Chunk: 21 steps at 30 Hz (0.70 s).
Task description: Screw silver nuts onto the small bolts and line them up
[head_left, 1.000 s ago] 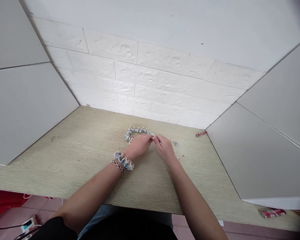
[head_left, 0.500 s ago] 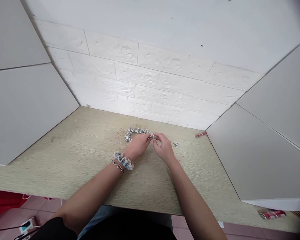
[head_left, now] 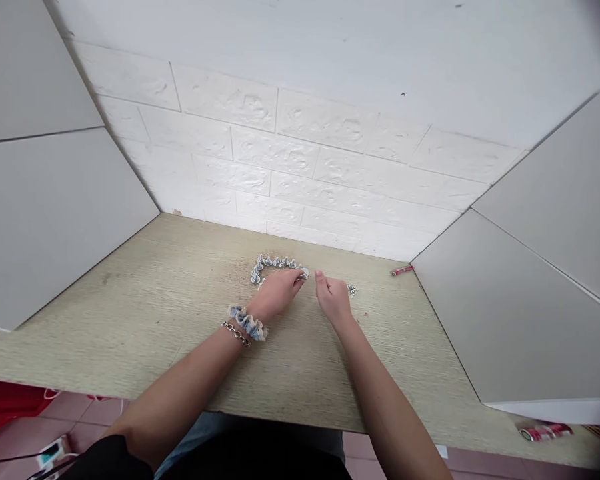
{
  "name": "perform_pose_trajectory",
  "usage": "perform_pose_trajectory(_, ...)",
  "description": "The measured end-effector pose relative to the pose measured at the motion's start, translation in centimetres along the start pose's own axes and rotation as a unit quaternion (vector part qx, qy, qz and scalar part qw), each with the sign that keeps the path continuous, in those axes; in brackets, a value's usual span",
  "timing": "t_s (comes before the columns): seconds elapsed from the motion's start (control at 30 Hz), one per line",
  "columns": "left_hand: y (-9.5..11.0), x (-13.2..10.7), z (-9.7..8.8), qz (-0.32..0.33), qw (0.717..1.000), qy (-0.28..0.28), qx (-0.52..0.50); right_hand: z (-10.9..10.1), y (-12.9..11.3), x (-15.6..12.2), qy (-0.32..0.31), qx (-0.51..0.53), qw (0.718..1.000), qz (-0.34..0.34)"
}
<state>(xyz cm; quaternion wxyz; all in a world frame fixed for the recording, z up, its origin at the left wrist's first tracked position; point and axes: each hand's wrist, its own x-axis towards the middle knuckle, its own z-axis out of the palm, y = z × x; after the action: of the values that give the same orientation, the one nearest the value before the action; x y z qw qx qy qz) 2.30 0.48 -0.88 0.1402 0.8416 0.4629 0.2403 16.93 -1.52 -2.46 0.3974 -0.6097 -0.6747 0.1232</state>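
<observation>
A curved row of small metal screws (head_left: 275, 262) stands on the wooden tabletop (head_left: 190, 300), bending down at its left end. My left hand (head_left: 276, 293) lies at the row's right end, its fingertips pinching a small metal screw (head_left: 303, 275). My right hand (head_left: 333, 298) rests a little to the right, with its fingertips apart from the left hand and nothing visible in them. Just beyond it, close to its knuckles, sits a small cluster of metal screws (head_left: 351, 289). A fabric scrunchie (head_left: 247, 323) and a chain bracelet (head_left: 236, 333) circle my left wrist.
A small red stick (head_left: 403, 270) lies at the table's far right corner. White brick-pattern wall (head_left: 280, 167) stands behind the table, with grey panels (head_left: 55, 227) at both sides. Below the front edge are a tiled floor, a red-and-white crushed can (head_left: 545, 432) and a white power strip (head_left: 53, 453).
My right hand has drawn back to the right, away from the left hand and the row's end. My left hand has stayed at the row's end.
</observation>
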Motion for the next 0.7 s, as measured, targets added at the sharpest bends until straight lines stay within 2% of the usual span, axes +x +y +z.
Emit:
perform_pose_trajectory(0.1, -0.3, 0.1, 0.3, 0.003, 1.000, 0.001, -0.019, 0.1, -0.2, 0.1, 0.002, 0.029, 0.999, -0.025)
perform_pose_trajectory(0.3, -0.7, 0.2, 0.5, 0.006, 0.999, 0.006, -0.052, 0.3, -0.3, 0.2, -0.046, 0.055, 0.994, -0.085)
perform_pose_trajectory(0.5, -1.1, 0.2, 0.6, 0.002, 1.000, 0.007, -0.012, -0.1, 0.2, 0.0, -0.060, -0.003, 0.998, -0.033)
perform_pose_trajectory(0.7, -0.9, 0.2, 0.4, -0.009, 0.999, -0.007, -0.031, 0.1, 0.0, 0.1, -0.038, 0.048, 0.998, -0.027)
